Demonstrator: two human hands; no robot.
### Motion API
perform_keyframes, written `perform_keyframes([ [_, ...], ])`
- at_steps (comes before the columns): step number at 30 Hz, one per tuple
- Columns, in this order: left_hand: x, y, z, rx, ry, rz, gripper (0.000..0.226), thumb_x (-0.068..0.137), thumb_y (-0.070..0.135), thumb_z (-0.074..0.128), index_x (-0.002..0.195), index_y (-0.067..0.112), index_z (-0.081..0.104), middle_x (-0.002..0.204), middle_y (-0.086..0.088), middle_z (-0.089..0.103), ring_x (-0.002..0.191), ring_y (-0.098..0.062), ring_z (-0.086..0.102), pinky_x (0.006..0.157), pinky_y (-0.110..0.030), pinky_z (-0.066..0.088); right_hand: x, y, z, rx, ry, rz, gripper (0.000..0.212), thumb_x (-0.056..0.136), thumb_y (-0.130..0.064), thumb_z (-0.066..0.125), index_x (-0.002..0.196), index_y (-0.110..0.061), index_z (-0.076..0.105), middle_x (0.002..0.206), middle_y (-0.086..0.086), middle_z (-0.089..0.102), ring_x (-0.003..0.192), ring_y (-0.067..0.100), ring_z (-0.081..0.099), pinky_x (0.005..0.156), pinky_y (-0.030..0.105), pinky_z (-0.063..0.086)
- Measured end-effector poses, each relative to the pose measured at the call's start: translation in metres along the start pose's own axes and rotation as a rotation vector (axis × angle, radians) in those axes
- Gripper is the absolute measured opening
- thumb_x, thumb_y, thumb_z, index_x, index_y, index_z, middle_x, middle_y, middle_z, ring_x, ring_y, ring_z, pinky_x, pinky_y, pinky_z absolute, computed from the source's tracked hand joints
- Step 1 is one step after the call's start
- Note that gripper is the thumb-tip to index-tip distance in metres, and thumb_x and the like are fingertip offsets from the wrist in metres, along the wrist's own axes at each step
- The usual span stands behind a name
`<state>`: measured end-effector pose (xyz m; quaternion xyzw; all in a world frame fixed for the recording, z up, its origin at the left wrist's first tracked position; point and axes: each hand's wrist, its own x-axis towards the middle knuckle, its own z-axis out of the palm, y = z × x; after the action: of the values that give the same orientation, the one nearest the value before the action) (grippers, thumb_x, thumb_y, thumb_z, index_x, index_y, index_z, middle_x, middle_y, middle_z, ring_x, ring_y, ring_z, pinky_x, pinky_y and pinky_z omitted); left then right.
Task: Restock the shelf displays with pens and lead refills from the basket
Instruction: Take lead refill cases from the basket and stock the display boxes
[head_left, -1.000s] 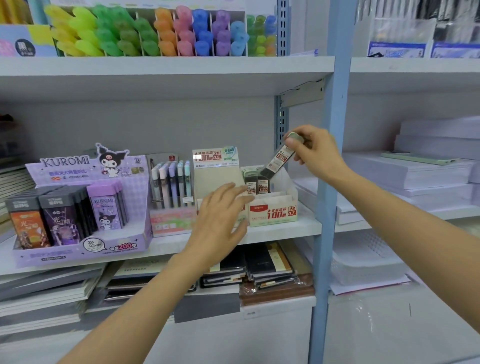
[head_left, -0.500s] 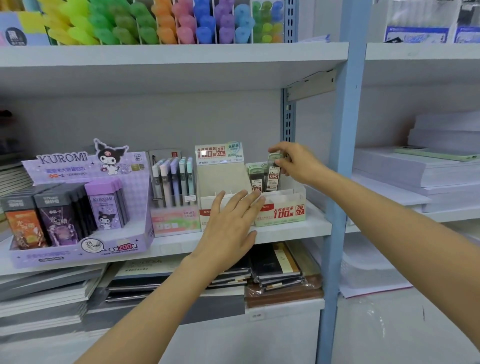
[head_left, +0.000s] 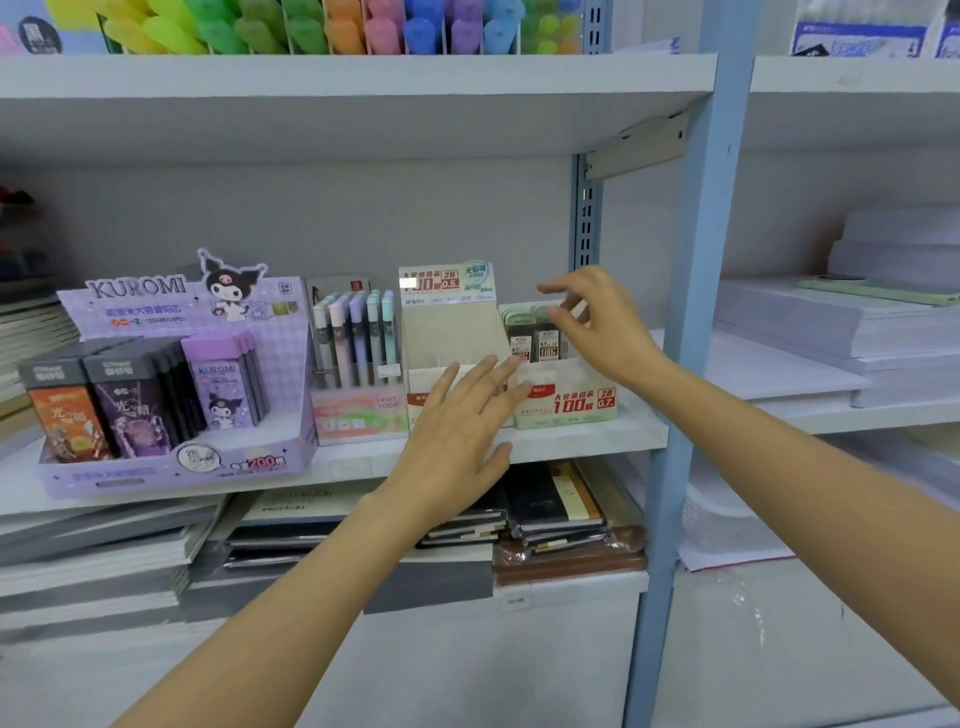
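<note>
Standing up in the white card box (head_left: 569, 410) are flat, dark lead refill cases (head_left: 540, 340). Just above the box, the right hand (head_left: 608, 332) hangs with loose, spread fingers, holding nothing. In front of the box, the left hand (head_left: 457, 441) is flat, fingers straight. Left of the box stand thin pastel pens (head_left: 358, 338).

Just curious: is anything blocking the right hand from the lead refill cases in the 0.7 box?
Nothing visible. The right hand is open beside the lead refill cases in the 0.7 display box; the left hand sits lower.
</note>
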<state>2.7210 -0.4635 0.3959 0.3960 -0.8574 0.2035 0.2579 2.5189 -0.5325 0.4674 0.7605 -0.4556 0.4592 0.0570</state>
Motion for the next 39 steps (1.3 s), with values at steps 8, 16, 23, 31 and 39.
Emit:
perform_keyframes([
  [8, -0.145, 0.004, 0.047, -0.140, 0.103, -0.204, 0.022, 0.077, -0.001, 0.066, 0.096, 0.011, 0.067, 0.098, -0.005, 0.060, 0.092, -0.026, 0.057, 0.077, -0.037, 0.043, -0.136, -0.074, 0.061, 0.425, -0.217, -0.149, 0.013, 0.093, -0.010, 0.058, 0.099, -0.013, 0.069, 0.089, -0.009, 0.065, 0.078, 0.003, 0.060, 0.068, 0.013, 0.045],
  [16, -0.359, 0.024, 0.156, -0.236, -0.455, -0.672, 0.023, 0.082, 0.009, 0.064, 0.104, 0.009, 0.069, 0.113, -0.010, 0.064, 0.107, -0.035, 0.059, 0.087, -0.043, 0.047, -0.327, -0.043, 0.236, 0.405, -0.938, 0.213, 0.015, 0.095, -0.022, 0.059, 0.105, -0.017, 0.068, 0.099, -0.004, 0.069, 0.087, 0.012, 0.063, 0.077, 0.025, 0.048],
  [23, -0.462, 0.036, 0.202, -0.365, -0.637, -0.915, 0.058, 0.085, 0.007, 0.069, 0.138, -0.003, 0.047, 0.139, -0.021, 0.047, 0.123, -0.038, 0.050, 0.105, -0.041, 0.040, -0.457, -0.008, 0.313, 0.221, -1.267, 0.589, 0.069, 0.093, -0.042, 0.059, 0.150, -0.022, 0.027, 0.153, 0.006, 0.031, 0.137, 0.026, 0.037, 0.107, 0.035, 0.036],
  [31, -0.477, 0.042, 0.212, -0.348, -0.458, -0.979, 0.051, 0.083, -0.002, 0.064, 0.133, 0.001, 0.050, 0.139, -0.010, 0.047, 0.126, -0.024, 0.044, 0.109, -0.021, 0.026, -0.504, -0.036, 0.357, 0.186, -1.096, 0.741, 0.093, 0.080, -0.047, 0.073, 0.148, -0.018, 0.018, 0.149, 0.006, 0.019, 0.137, 0.026, 0.030, 0.105, 0.038, 0.037],
  [39, -0.474, 0.045, 0.212, -0.321, -0.452, -0.992, 0.036, 0.086, -0.001, 0.062, 0.122, 0.003, 0.057, 0.143, -0.009, 0.044, 0.124, -0.023, 0.043, 0.098, -0.030, 0.040, -0.502, -0.018, 0.347, 0.365, -1.134, 0.823, 0.049, 0.088, -0.032, 0.069, 0.128, -0.012, 0.048, 0.123, 0.006, 0.060, 0.112, 0.024, 0.057, 0.093, 0.038, 0.047],
])
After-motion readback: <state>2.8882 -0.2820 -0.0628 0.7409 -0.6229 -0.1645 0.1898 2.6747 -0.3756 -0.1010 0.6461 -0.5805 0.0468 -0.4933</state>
